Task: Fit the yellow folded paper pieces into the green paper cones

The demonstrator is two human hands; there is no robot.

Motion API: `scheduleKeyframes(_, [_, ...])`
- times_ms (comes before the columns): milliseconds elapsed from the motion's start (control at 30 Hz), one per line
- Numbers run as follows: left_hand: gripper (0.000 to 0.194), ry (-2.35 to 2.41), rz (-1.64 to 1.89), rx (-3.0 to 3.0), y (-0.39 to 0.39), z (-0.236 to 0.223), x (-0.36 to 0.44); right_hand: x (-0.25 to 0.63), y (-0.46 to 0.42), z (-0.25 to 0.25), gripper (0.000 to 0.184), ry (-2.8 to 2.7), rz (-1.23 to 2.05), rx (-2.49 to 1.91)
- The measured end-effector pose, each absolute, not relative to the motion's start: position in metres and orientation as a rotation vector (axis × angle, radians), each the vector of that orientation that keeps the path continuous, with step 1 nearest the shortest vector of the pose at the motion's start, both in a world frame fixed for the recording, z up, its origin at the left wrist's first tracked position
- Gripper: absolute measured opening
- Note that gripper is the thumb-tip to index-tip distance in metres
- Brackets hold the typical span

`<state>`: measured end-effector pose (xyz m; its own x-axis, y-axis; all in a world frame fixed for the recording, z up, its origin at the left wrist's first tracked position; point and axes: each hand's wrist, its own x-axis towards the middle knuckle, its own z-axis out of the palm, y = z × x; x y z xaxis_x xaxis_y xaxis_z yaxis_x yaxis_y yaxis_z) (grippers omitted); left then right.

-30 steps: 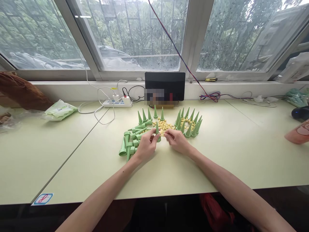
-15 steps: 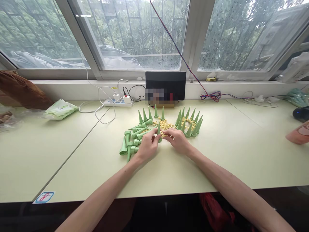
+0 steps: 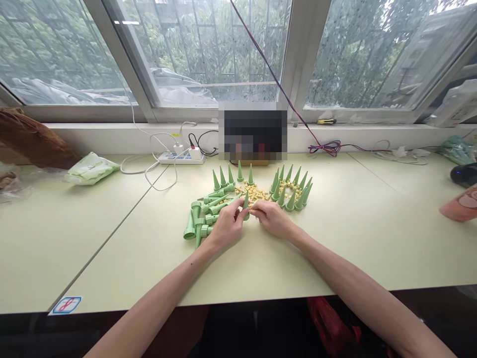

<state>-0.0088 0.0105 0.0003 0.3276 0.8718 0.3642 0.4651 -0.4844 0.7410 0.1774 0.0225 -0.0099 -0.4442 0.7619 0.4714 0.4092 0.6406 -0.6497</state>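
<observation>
My left hand (image 3: 230, 222) is closed round a green plastic plant watering spike (image 3: 246, 199), which stands point up. Close against it, my right hand (image 3: 274, 217) pinches a small yellow peg (image 3: 251, 209) at the side of the spike; most of the peg is hidden by fingers. Just beyond both hands lies a pile of yellow pegs (image 3: 254, 192). More green spikes (image 3: 208, 205) lie in a heap beside my left hand. Upright spikes (image 3: 290, 203) form a ring around other yellow pegs to the right, and several upright spikes (image 3: 222, 177) stand at the back left.
A dark screen (image 3: 253, 132), partly pixelated, stands behind the pegs. Left of it is a white power strip (image 3: 182, 157) with looped cables. A green-white packet (image 3: 92, 169) lies at the left. Bundled wire (image 3: 325, 147) and a yellow cutter (image 3: 326, 121) are at the back right.
My right hand has moved slightly left, bringing its fingertips and the yellow peg against the spike. My left hand keeps its hold. The view has shifted a little.
</observation>
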Motion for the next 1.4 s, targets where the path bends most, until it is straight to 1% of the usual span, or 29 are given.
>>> scheduleKeyframes(200, [0.017, 1.161, 1.041, 2.093, 0.01, 0.001, -0.009, 0.177, 0.023, -0.012, 0.027, -2.126, 0.559, -0.939])
scheduleKeyframes(500, [0.017, 1.145, 1.025, 2.116, 0.01, 0.002, -0.008, 0.176, 0.022, -0.006, 0.028, -2.076, 0.778, -1.001])
scheduleKeyframes(667, [0.019, 1.16, 1.068, 2.041, 0.009, 0.002, -0.006, 0.174, 0.02, -0.004, 0.029, -1.986, 0.786, -1.049])
scheduleKeyframes(733, [0.021, 1.156, 1.087, 1.997, 0.009, 0.003, -0.006, 0.174, 0.02, -0.005, 0.025, -1.961, 0.762, -1.038])
scheduleKeyframes(833, [0.023, 1.193, 1.119, 1.926, 0.01, 0.007, -0.005, 0.174, 0.019, -0.006, 0.013, -1.937, 0.751, -0.989])
scheduleKeyframes(933, [0.025, 1.227, 1.161, 1.845, 0.01, 0.011, -0.005, 0.175, 0.02, -0.009, 0.022, -1.949, 0.736, -0.945])
scheduleKeyframes(967, [0.026, 1.231, 1.171, 1.822, 0.01, 0.012, -0.006, 0.175, 0.02, -0.01, 0.023, -1.957, 0.723, -0.934])
scheduleKeyframes(1200, [0.023, 1.209, 1.131, 1.841, 0.01, 0.009, -0.006, 0.176, 0.023, -0.013, 0.005, -1.987, 0.701, -0.935])
scheduleKeyframes(1400, [0.021, 1.187, 1.081, 1.916, 0.012, 0.006, -0.008, 0.178, 0.023, -0.012, 0.007, -2.014, 0.685, -0.952])
